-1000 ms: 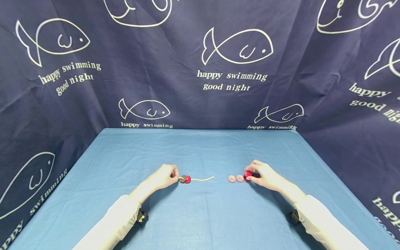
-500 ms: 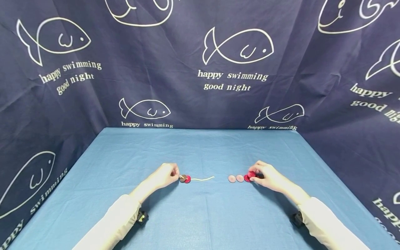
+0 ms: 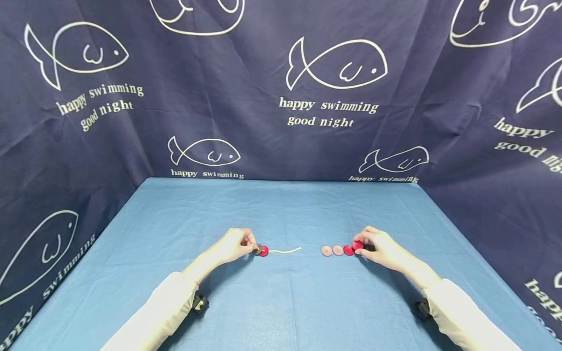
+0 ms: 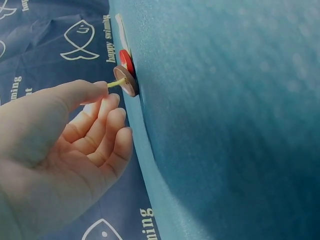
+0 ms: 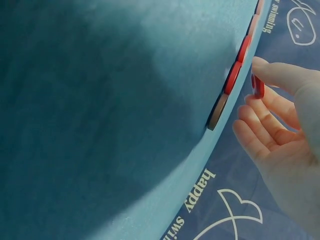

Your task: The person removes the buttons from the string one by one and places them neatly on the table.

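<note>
My left hand [image 3: 234,244] pinches the end of a pale cord [image 4: 116,83] between thumb and forefinger. The cord passes through a brown button [image 4: 125,81] and a red button [image 3: 263,251], and its free end lies to the right on the table. My right hand [image 3: 379,247] holds another red button [image 5: 258,87] by its edges between thumb and fingers, raised above a row of buttons. In that row lie two pink buttons [image 3: 331,250], two red ones [image 5: 233,78] and a brown one [image 5: 218,112] at the end nearest my right hand.
A blue cloth [image 3: 281,297] covers the table. Dark blue curtains [image 3: 246,112] printed with white fish and words hang behind it and at both sides. A small black device [image 3: 200,303] sits at each wrist.
The right hand has moved a little to the right with the red button, uncovering more of the row. The left hand has shifted slightly right towards the brown button.
</note>
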### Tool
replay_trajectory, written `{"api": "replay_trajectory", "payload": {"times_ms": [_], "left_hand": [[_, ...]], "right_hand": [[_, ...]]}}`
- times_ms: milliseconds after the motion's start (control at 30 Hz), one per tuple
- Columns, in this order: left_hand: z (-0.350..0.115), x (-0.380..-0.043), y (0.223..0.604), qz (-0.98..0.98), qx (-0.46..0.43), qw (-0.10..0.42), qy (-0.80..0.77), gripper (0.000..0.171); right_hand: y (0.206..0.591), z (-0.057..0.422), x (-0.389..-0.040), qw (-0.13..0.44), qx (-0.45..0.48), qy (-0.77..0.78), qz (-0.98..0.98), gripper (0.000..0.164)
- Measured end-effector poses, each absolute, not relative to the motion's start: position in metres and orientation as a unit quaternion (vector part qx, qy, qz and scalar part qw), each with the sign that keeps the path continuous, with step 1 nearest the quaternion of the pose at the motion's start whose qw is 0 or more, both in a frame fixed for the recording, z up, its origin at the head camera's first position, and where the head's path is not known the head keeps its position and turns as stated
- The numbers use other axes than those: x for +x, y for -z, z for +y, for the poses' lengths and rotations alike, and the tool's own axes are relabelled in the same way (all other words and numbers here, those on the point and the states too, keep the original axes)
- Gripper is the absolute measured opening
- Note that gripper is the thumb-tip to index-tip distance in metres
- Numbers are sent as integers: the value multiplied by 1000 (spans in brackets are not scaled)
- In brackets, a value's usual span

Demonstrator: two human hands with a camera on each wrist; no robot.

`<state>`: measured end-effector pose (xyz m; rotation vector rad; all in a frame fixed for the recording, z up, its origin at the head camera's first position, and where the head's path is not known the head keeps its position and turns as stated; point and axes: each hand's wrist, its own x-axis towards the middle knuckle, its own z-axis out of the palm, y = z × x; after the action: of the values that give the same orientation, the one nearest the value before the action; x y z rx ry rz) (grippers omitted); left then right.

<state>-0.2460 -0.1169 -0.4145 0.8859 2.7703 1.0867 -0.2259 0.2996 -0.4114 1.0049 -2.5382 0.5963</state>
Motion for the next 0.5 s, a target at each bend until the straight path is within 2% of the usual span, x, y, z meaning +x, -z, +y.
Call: {"api": "replay_trajectory", "payload": {"times_ms": [500], "left_hand": [[-120, -248, 410, 892, 301, 17, -336, 8]], "right_hand": [[411, 305, -222, 173, 358, -212, -892, 27]]}}
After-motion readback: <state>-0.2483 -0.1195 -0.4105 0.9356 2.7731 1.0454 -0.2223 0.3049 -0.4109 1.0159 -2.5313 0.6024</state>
